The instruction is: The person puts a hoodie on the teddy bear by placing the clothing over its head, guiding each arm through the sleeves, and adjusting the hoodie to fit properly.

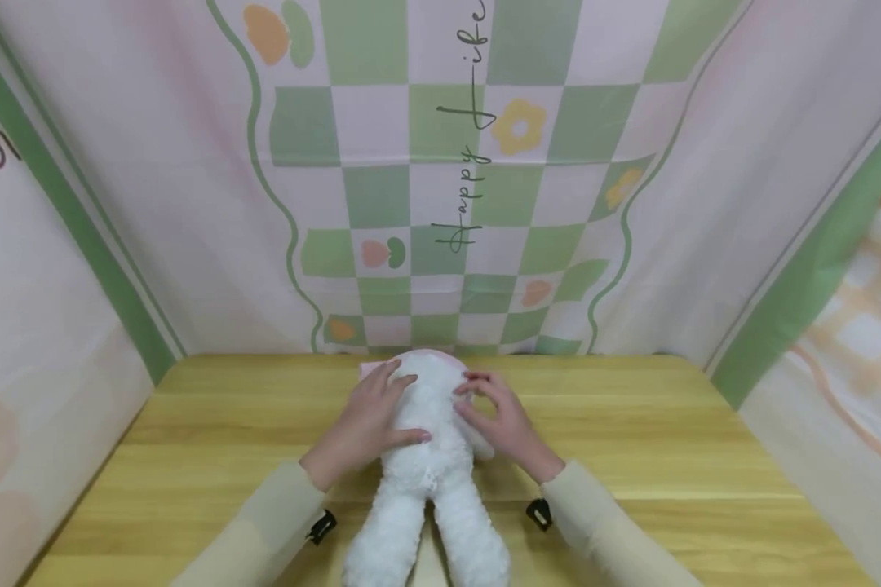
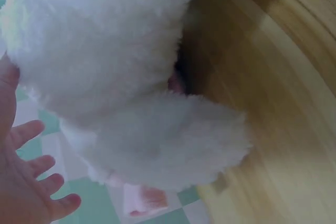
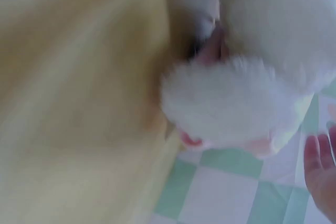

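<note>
A white fluffy plush toy (image 1: pixel 429 456) lies with its back up and its two legs toward me. Some pink (image 1: pixel 369 368) shows at the left edge of its head. My left hand (image 1: pixel 367 416) rests on the toy's upper left side with fingers spread; in the left wrist view the thumb of this hand (image 2: pixel 23 177) touches the white fur (image 2: pixel 105 40). At the head's right edge is my right hand (image 1: pixel 502 420), its fingers loosely bent. The right wrist view has that hand (image 3: pixel 321 177) beside the fur (image 3: pixel 226 103). The toy's front is hidden.
The toy lies on a wooden table (image 1: pixel 631 440). A green and white checked cloth (image 1: pixel 440 187) with flowers and lettering hangs behind it. More printed cloth (image 1: pixel 66 269) closes off the left side. Small black pieces (image 1: pixel 321 527) sit beside both sleeves.
</note>
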